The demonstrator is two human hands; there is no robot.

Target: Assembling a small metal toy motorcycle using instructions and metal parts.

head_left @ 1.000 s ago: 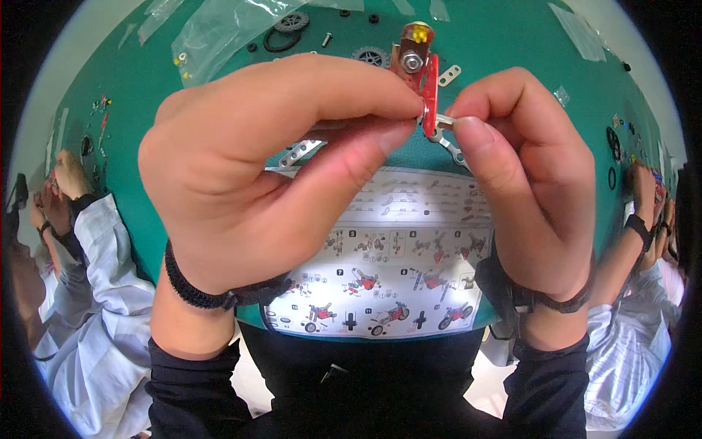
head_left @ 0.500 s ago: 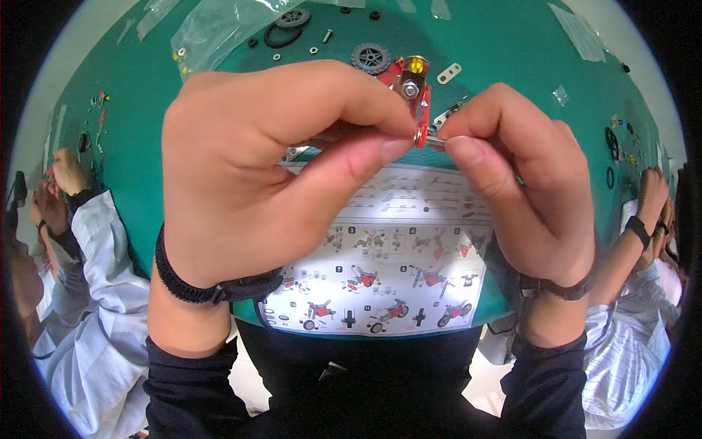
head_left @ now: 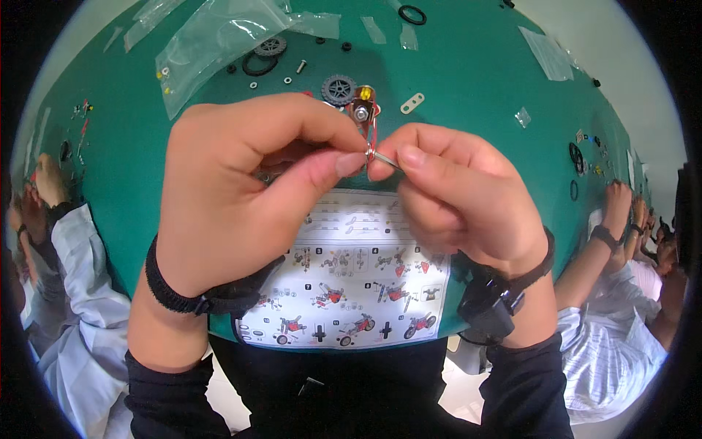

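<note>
"Red-and-metal assembly (head_left: pixel 363 111): where is it sitting?"

"It is standing out just beyond the fingertips of the left hand (head_left: pixel 241 168), its near end lying between both hands."

"Left fingers?"

"Thumb and index finger are pressing together, pinching that near end; fingertips are hiding the exact contact."

"And the right hand (head_left: pixel 468 186)?"

"Thumb and index finger are clamping a slim silver rod (head_left: pixel 387 159), its tip meeting the assembly's near end. Remaining fingers are curling inward."

"Surroundings?"

"Grey spoked wheel (head_left: pixel 338 90) is lying beyond the left fingertips, just left of the assembly. Pale holed strip (head_left: pixel 412 103) is lying beyond the right fingers. Printed sheet (head_left: pixel 344 272) is lying bodyward of all fingertips, on the green tabletop (head_left: pixel 468 80)."
</note>
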